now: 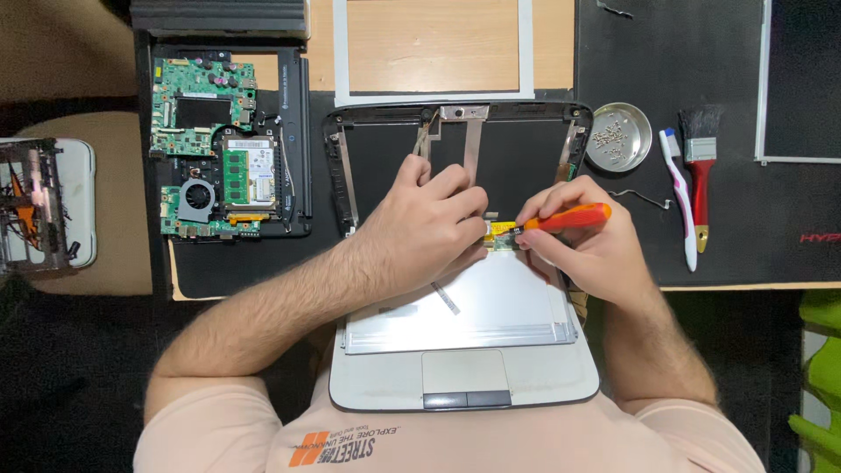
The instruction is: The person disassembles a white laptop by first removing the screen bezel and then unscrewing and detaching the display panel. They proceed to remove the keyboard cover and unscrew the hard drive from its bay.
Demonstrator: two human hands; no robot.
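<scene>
Orange tool: a screwdriver (pixel 565 218) with an orange handle lay gripped in the right hand (pixel 589 245), its tip at a small green circuit board (pixel 501 235).
Left hand: the left hand (pixel 424 229) was curled over the same small board, fingers pressed down beside it; whether it pinched anything I cannot tell.
Where the work sat: near the table's front edge, at the middle, where a silver display panel (pixel 473 302) met the black lid shell (pixel 455 144).
Progress: the white bezel (pixel 434 48) was already off and lay by the far edge; the panel was tipped out of its shell onto a palm rest with touchpad (pixel 464 381); the small board appeared not yet freed.
Left side: an opened laptop base with its green motherboard (pixel 206 144) exposed.
Right side: a metal dish of screws (pixel 618 136), a toothbrush (pixel 680 197) and a red-handled brush (pixel 700 166).
In the way: both hands crowded the small board, hiding its fixings.
</scene>
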